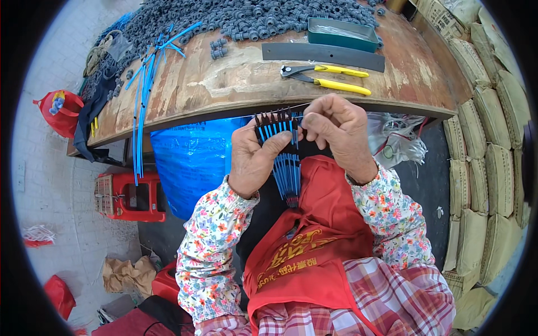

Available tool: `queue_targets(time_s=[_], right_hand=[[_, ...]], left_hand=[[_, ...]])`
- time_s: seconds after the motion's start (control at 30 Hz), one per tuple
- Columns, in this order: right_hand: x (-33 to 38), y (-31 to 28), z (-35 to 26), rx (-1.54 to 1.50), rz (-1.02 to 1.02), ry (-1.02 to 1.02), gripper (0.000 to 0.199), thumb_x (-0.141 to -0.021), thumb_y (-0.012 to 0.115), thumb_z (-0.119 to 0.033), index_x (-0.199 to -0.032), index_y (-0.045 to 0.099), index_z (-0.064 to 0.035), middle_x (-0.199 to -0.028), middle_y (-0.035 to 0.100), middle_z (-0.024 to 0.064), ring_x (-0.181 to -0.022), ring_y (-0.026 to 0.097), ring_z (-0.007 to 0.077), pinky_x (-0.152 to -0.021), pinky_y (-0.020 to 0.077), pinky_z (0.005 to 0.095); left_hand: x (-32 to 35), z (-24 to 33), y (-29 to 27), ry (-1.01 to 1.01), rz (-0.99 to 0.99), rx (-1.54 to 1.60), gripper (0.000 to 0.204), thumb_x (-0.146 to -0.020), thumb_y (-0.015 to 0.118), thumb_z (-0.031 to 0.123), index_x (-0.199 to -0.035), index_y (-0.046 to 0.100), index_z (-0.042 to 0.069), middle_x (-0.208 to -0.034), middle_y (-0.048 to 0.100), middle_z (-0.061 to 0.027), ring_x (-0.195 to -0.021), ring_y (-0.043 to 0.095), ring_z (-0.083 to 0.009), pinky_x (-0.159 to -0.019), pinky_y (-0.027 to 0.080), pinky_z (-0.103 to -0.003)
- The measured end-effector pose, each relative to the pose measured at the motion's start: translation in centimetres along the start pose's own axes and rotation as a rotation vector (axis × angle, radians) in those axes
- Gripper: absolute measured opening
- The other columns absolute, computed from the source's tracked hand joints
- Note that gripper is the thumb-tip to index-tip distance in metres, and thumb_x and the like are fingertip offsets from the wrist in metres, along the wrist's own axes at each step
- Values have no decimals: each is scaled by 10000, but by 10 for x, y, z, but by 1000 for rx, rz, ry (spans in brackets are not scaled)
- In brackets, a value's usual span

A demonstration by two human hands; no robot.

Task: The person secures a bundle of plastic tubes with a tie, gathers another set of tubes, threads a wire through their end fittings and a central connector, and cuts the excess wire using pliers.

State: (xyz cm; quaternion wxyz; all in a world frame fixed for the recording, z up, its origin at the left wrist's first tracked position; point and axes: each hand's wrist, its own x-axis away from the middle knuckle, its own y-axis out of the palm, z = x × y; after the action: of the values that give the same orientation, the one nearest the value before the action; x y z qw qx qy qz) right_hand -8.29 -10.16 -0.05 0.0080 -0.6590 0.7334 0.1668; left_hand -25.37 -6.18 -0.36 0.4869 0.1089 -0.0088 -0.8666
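Note:
In front of my red apron (333, 193), my left hand (252, 157) grips a fan of blue strips (287, 171) with dark upper ends. Its thumb presses across the strips, which converge toward a reddish lower tip. Along the dark ends runs a thin wire (297, 106), reaching toward my right hand (342, 131). That hand is closed at the right edge of the fan, thumb and forefinger pinched together. What lies between those fingertips is too small to make out.
On the wooden table (235, 78) lie yellow-handled pliers (342, 87), a grey flat bar (322, 55), a green tray (343, 35) and heaped grey fittings (252, 19). Loose blue strips (144, 106) overhang its left edge. A red stool (143, 196) stands left; stacked sacks (473, 168) line the right.

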Motion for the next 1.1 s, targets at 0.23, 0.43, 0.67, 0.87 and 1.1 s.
queue_targets(time_s=[0.23,0.43,0.67,0.87,1.1], right_hand=[[-6,5,5,11,55,-17,76,-883,604,-62,-841,591,0,-675,607,14,-564,546,31,-445,402,152],[-8,10,3,70,62,10,84,-863,622,-54,-804,589,-3,-655,587,0,-561,537,28,-453,402,172],[-19,-20,-10,38,60,59,239,-874,645,-193,-993,590,6,-781,604,10,-599,552,44,-489,426,172],[-91,-80,-41,301,99,17,142,-874,606,-140,-929,625,-10,-743,607,16,-595,539,48,-514,418,177],[-165,-65,-47,621,-117,-91,136,-787,626,-95,-868,654,11,-723,618,26,-637,565,80,-555,460,223]], left_hand=[[-5,-4,-1,31,16,-57,153,-853,634,56,-982,644,-26,-888,668,-49,-771,595,-83,-708,483,-233],[-2,-4,2,26,91,-92,172,-854,623,74,-979,625,-44,-856,655,-33,-740,563,-69,-689,473,-233],[-1,-6,0,-14,64,37,180,-870,607,74,-996,617,-55,-908,686,-93,-791,629,-118,-740,504,-261],[1,-5,-4,-17,67,15,177,-870,599,43,-1008,587,-67,-877,674,-141,-773,658,-176,-697,551,-303],[-3,-5,3,-43,103,132,181,-871,595,27,-1017,579,-78,-892,671,-141,-800,662,-185,-758,539,-311]])
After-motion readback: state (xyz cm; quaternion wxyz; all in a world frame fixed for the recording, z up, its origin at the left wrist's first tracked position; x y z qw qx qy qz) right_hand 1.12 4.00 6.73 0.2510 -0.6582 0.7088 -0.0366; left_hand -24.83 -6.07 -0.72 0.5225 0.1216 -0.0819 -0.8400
